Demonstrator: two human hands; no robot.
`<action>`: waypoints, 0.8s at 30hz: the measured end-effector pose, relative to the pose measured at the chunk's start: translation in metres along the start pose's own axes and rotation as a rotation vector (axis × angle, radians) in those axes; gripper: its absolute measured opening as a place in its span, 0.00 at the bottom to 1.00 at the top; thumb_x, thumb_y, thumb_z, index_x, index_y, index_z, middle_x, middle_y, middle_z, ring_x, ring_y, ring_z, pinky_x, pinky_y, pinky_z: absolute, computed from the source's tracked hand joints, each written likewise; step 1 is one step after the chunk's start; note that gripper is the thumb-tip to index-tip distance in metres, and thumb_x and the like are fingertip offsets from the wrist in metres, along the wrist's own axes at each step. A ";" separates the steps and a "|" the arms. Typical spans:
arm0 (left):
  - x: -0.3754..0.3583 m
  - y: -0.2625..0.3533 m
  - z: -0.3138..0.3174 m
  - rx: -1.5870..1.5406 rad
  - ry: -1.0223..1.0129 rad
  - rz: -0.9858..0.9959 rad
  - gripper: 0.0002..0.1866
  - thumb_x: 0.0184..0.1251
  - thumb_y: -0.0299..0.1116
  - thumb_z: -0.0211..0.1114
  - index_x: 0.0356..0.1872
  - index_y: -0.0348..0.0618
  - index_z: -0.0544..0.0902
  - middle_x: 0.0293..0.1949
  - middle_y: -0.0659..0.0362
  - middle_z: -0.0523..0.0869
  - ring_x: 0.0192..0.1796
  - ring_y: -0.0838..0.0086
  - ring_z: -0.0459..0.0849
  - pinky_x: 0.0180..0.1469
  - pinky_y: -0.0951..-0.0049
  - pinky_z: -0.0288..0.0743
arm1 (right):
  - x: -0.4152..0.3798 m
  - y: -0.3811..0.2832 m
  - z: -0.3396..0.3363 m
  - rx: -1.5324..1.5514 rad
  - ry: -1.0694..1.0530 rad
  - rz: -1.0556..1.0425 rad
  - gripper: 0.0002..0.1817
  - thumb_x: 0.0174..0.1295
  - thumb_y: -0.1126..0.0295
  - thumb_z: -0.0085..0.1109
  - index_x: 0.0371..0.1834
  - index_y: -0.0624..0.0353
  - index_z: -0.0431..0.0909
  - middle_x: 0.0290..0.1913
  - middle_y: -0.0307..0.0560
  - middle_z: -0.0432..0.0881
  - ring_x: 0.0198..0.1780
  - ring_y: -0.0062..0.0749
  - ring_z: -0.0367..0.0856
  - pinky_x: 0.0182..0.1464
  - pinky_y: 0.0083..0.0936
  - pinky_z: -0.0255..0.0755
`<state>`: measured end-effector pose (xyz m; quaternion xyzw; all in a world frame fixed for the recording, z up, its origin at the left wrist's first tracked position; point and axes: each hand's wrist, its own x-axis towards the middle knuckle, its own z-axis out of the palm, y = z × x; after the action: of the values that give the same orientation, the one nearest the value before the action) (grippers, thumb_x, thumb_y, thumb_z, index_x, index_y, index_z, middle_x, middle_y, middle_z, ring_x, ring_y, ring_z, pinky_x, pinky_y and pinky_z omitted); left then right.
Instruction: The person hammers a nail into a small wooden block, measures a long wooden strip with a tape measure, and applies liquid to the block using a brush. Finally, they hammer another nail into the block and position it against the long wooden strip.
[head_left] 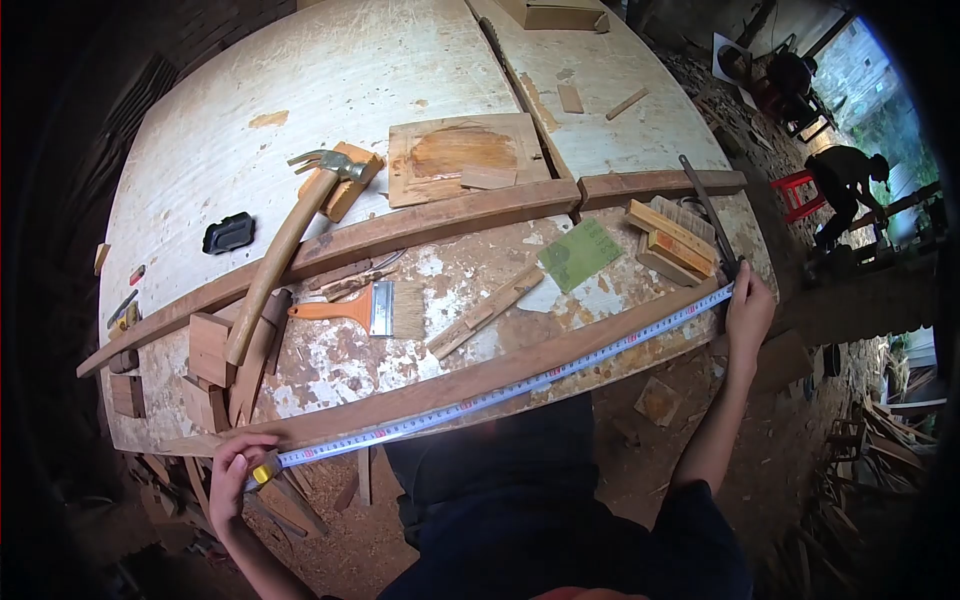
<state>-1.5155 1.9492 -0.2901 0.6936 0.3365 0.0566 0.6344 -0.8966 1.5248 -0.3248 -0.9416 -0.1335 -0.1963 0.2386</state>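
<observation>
A tape measure (520,385) is stretched along a long wooden strip (400,398) at the near edge of the workbench (330,375). My left hand (234,478) is closed round its yellow part, by the strip's left end. At the right end, the fingers of my right hand (750,308) are closed on the blade. Close to that hand lie stacked wood blocks (672,245) and a slim dark metal tool (705,205). Farther in, a paintbrush (365,308) with an orange handle rests beside a narrow wooden piece (487,312) and green sandpaper (580,255).
A claw hammer (280,258) leans over a long curved wooden rail (430,222) crossing the bench. Behind the rail are a wooden panel (460,158) and a black tray (229,233). Blocks (210,350) stand at left. Another person (845,185) bends near a red stool (795,195).
</observation>
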 end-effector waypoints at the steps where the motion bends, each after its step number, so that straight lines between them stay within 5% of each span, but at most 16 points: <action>1: -0.002 0.001 0.002 0.003 0.013 0.007 0.42 0.76 0.65 0.63 0.68 0.29 0.81 0.28 0.64 0.83 0.32 0.82 0.80 0.36 0.81 0.67 | -0.004 -0.010 -0.005 0.072 -0.003 -0.016 0.25 0.85 0.55 0.53 0.38 0.70 0.80 0.24 0.57 0.72 0.28 0.40 0.68 0.35 0.39 0.68; 5: 0.002 0.014 0.034 0.037 0.016 0.046 0.53 0.72 0.70 0.64 0.81 0.30 0.69 0.24 0.71 0.71 0.27 0.85 0.66 0.32 0.78 0.55 | -0.023 -0.049 -0.013 0.299 -0.095 -0.079 0.25 0.86 0.58 0.53 0.35 0.71 0.74 0.23 0.42 0.65 0.31 0.21 0.60 0.33 0.30 0.62; 7: 0.008 0.015 0.044 0.017 -0.019 0.028 0.57 0.71 0.72 0.64 0.84 0.32 0.64 0.25 0.70 0.74 0.27 0.85 0.67 0.32 0.78 0.55 | -0.036 -0.073 -0.012 0.387 -0.172 -0.126 0.24 0.87 0.60 0.51 0.34 0.70 0.73 0.23 0.35 0.66 0.30 0.18 0.60 0.32 0.27 0.60; 10: 0.012 0.015 0.053 0.039 -0.008 0.035 0.57 0.71 0.72 0.63 0.86 0.36 0.61 0.27 0.68 0.80 0.27 0.85 0.69 0.31 0.80 0.58 | -0.054 -0.090 -0.011 0.452 -0.368 -0.162 0.21 0.87 0.62 0.50 0.35 0.66 0.74 0.24 0.38 0.68 0.29 0.18 0.62 0.32 0.27 0.60; 14: 0.005 0.014 0.047 0.042 0.061 0.014 0.58 0.70 0.74 0.63 0.86 0.37 0.61 0.26 0.66 0.81 0.26 0.85 0.71 0.31 0.80 0.59 | -0.064 -0.109 -0.024 0.333 -0.449 -0.188 0.12 0.77 0.66 0.64 0.41 0.67 0.82 0.27 0.50 0.79 0.27 0.34 0.76 0.36 0.33 0.71; 17: -0.004 0.017 0.044 0.016 0.073 -0.009 0.59 0.70 0.75 0.63 0.86 0.35 0.61 0.26 0.64 0.83 0.27 0.85 0.76 0.32 0.80 0.63 | -0.074 -0.104 -0.020 0.370 -0.470 -0.341 0.09 0.67 0.70 0.74 0.41 0.63 0.84 0.31 0.49 0.82 0.31 0.41 0.82 0.39 0.34 0.76; 20: -0.013 0.021 0.048 -0.038 0.077 -0.014 0.59 0.70 0.75 0.63 0.85 0.33 0.62 0.26 0.63 0.84 0.28 0.83 0.79 0.32 0.79 0.66 | -0.087 -0.111 -0.011 0.334 -0.414 -0.583 0.13 0.57 0.72 0.80 0.42 0.62 0.85 0.38 0.49 0.84 0.38 0.44 0.85 0.43 0.38 0.78; 21: -0.014 0.021 0.047 -0.017 0.069 0.001 0.59 0.70 0.75 0.63 0.85 0.32 0.63 0.26 0.63 0.83 0.29 0.83 0.79 0.33 0.79 0.67 | -0.089 -0.118 -0.013 0.316 -0.478 -0.646 0.20 0.51 0.68 0.84 0.45 0.63 0.87 0.48 0.51 0.84 0.52 0.48 0.84 0.54 0.41 0.78; 24: -0.017 0.016 0.041 -0.002 0.017 0.021 0.55 0.72 0.70 0.65 0.83 0.30 0.66 0.27 0.65 0.81 0.30 0.83 0.76 0.33 0.79 0.65 | -0.097 -0.140 -0.011 0.304 -0.530 -0.767 0.25 0.48 0.64 0.85 0.49 0.63 0.88 0.57 0.52 0.82 0.61 0.52 0.80 0.65 0.46 0.74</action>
<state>-1.5013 1.9056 -0.2774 0.6959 0.3345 0.0697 0.6317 -1.0345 1.6233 -0.3021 -0.7967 -0.5539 -0.0018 0.2416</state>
